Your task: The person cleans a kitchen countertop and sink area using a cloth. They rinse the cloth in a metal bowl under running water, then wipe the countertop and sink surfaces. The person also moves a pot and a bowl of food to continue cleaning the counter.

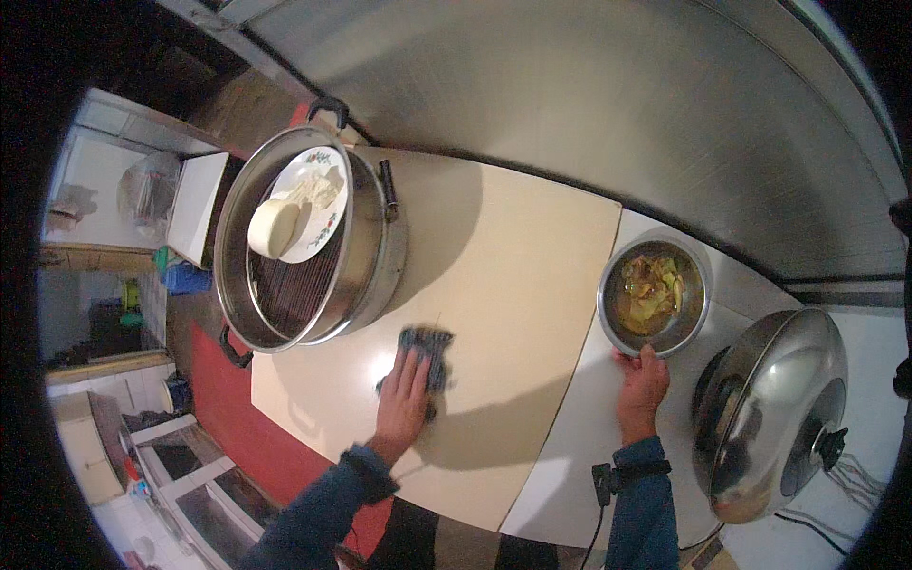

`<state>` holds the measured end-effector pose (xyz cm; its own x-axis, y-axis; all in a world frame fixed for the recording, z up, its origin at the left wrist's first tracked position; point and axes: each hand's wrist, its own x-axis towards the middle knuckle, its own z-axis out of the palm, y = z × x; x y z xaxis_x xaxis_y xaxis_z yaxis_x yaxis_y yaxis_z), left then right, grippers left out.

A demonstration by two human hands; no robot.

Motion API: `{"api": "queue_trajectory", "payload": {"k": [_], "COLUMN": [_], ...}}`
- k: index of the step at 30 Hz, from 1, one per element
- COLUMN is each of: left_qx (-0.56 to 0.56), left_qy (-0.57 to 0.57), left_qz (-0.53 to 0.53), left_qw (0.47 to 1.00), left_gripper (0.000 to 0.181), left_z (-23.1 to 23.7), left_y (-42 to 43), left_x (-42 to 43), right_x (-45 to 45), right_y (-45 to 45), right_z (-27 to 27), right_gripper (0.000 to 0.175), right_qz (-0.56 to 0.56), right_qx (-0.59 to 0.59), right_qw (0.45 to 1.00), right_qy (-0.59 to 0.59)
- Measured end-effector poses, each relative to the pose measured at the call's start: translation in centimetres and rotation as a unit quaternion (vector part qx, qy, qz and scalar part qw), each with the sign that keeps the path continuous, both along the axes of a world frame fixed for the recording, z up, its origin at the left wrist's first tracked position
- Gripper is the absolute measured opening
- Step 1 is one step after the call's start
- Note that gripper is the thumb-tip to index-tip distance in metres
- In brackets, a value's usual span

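Observation:
My left hand presses down on a dark checked cloth that lies on the beige tabletop. The cloth looks slightly blurred, and part of it is hidden beneath my fingers. With thumb and fingers at its near rim, my right hand grips a round metal bowl. In the bowl are pieces of yellowish-green food in liquid. The bowl rests on the white surface right of the beige panel.
A metal steamer pot at left holds a floral-rimmed plate of pale food and a white rounded piece. A domed metal lid covers a pan at right. Behind rises a metal panel. A black cable hangs near my right sleeve.

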<state>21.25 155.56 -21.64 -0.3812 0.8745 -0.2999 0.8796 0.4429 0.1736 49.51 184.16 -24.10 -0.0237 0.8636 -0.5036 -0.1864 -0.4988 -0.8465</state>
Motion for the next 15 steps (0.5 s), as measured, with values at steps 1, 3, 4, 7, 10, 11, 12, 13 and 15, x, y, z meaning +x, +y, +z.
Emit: {"api": "queue_trajectory", "payload": {"k": [1,3,4,7,10,11,12,13,15], "left_qx": [0.033,0.103,0.125,0.151,0.134,0.123,0.112,0.102,0.144], "left_qy": [0.007,0.015,-0.012,0.023,0.056,0.037,0.010,-0.019,0.005], "left_qz": [0.020,0.050,0.077,0.082,0.068,0.057,0.041,0.023,-0.019], "left_qw": [0.999,0.993,0.989,0.985,0.987,0.990,0.993,0.994,0.989], "left_gripper": [0.069,0.063,0.062,0.062,0.064,0.064,0.065,0.065,0.066], "left_z": [-0.6,-1.9,-2.5,-3.3,-3.3,-3.1,-2.9,-2.7,-2.0], "left_y": [2.5,8.5,11.5,16.8,16.6,15.6,13.9,12.0,6.8], "left_x": [-1.1,-4.0,-5.4,-7.1,-7.0,-6.8,-6.7,-6.3,-4.5], "right_x": [-0.2,-0.7,-1.1,-3.2,-7.4,-8.9,-10.8,-12.5,-15.5], "right_y": [-0.2,-0.6,-0.8,-1.5,-2.1,-2.0,-1.9,-1.9,-2.1], "right_z": [0.4,1.1,1.5,2.3,2.4,2.3,2.0,1.7,1.4], "right_gripper": [0.027,0.027,0.026,0.027,0.031,0.032,0.032,0.031,0.031], "right_qz": [0.000,0.042,0.062,0.106,0.123,0.131,0.128,0.126,0.145], "right_qx": [0.012,-0.009,-0.019,-0.034,-0.016,-0.008,-0.027,-0.040,-0.054], "right_qw": [1.000,0.998,0.996,0.992,0.992,0.991,0.991,0.989,0.986], "right_qy": [-0.001,-0.040,-0.057,-0.057,-0.006,0.021,0.043,0.065,0.061]}}
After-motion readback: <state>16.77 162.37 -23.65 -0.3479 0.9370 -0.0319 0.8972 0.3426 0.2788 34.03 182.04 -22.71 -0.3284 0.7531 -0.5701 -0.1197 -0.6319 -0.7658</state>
